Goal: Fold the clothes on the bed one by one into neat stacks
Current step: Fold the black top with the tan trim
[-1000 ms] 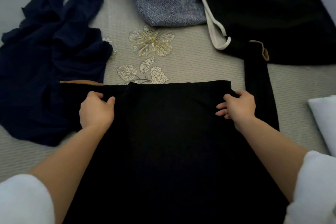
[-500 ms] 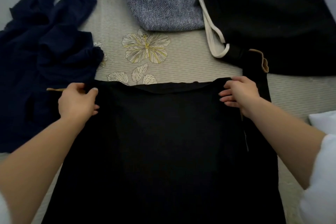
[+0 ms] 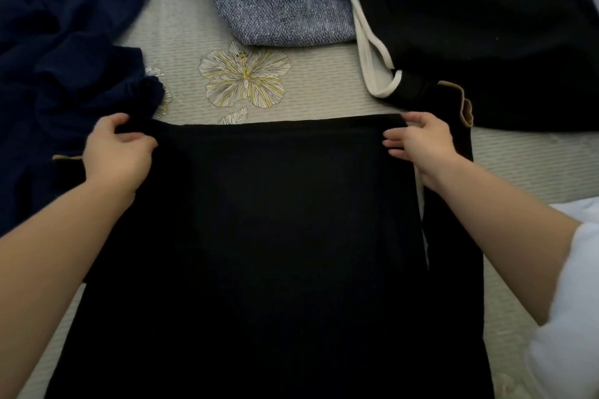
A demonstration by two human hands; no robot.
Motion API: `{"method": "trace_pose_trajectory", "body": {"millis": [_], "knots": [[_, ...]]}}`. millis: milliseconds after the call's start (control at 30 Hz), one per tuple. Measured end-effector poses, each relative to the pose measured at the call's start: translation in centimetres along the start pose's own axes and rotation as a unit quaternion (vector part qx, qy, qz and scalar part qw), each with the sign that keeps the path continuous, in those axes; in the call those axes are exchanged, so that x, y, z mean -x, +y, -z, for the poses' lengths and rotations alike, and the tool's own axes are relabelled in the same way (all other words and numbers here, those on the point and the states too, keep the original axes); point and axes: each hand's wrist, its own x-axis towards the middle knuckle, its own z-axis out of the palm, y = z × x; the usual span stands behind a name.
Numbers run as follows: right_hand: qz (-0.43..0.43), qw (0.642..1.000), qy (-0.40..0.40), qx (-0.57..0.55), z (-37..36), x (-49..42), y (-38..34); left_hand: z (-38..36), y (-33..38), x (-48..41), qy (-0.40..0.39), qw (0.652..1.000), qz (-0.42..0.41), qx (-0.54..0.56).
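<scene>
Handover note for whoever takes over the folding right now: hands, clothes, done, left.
Left hand: grips the far left corner of the black garment.
Right hand: pinches its far right corner.
The black garment lies flat on the bed, its far edge pulled straight between the hands.
Unfolded: navy garment crumpled at left, grey knit far centre, black piece with white trim far right.
Done: no finished stack in view.
Left: finish this fold, then fold the other three and stack them.
</scene>
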Motion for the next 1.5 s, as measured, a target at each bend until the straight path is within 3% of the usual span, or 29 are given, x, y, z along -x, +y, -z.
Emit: {"method": "trace_pose_trajectory", "body": {"millis": [133,267,367,433,500,567,633,700,800,933,1033,1133,1200,1300,1400,1433,1500], "knots": [[0.057,0.996,0.057,-0.031,2.4,2.0,1.1,-1.1,-0.5,4.3,-0.042,0.982,-0.126,-0.132],[0.171,0.964,0.179,0.097,5.9,5.3,5.1,-3.7,-2.4,12.9,-0.118,0.931,-0.274,-0.210],[0.074,0.964,0.223,0.126,8.1,7.4,8.8,-5.9,-4.1,21.4,-0.230,0.874,-0.363,-0.228],[0.017,0.958,0.190,0.216,8.4,7.6,10.7,-7.0,-5.2,25.9,-0.295,0.838,-0.398,-0.228],[0.035,0.951,0.124,0.282,9.0,8.2,11.3,-7.8,-5.9,29.9,-0.339,0.813,-0.411,-0.234],[0.035,0.979,0.099,0.176,9.3,8.4,10.5,-8.2,-6.6,31.9,-0.357,0.801,-0.404,-0.260],[-0.014,0.986,0.165,-0.034,11.1,9.2,9.2,-8.4,-7.2,33.7,-0.359,0.795,-0.391,-0.293],[-0.060,0.950,0.203,-0.230,13.9,10.9,8.3,-8.5,-7.5,35.3,-0.359,0.792,-0.385,-0.310],[-0.057,0.907,0.190,-0.372,18.1,14.5,7.9,-8.8,-7.4,38.0,-0.374,0.773,-0.406,-0.313],[-0.021,0.887,0.155,-0.435,22.2,18.8,7.5,-9.5,-7.2,41.5,-0.407,0.767,-0.406,-0.286],[0.022,0.888,0.254,-0.383,22.5,21.3,6.4,-9.8,-7.3,43.2,-0.420,0.785,-0.373,-0.260],[0.144,0.902,0.300,-0.276,19.1,23.1,4.3,-9.9,-7.7,44.1,-0.422,0.799,-0.346,-0.252],[0.241,0.925,0.248,-0.157,15.1,24.1,3.0,-10.0,-7.9,44.2,-0.419,0.805,-0.335,-0.255],[0.334,0.942,0.018,0.026,9.0,25.5,3.2,-10.1,-8.5,43.9,-0.417,0.788,-0.352,-0.287],[0.336,0.885,-0.261,0.189,5.7,25.9,5.7,-9.6,-9.0,43.6,-0.418,0.748,-0.397,-0.330],[0.318,0.868,-0.300,0.235,5.8,25.6,7.0,-9.6,-9.0,43.7,-0.418,0.736,-0.409,-0.339],[0.282,0.865,-0.294,0.294,6.1,25.1,9.3,-9.1,-9.3,43.7,-0.414,0.718,-0.424,-0.367]]}}
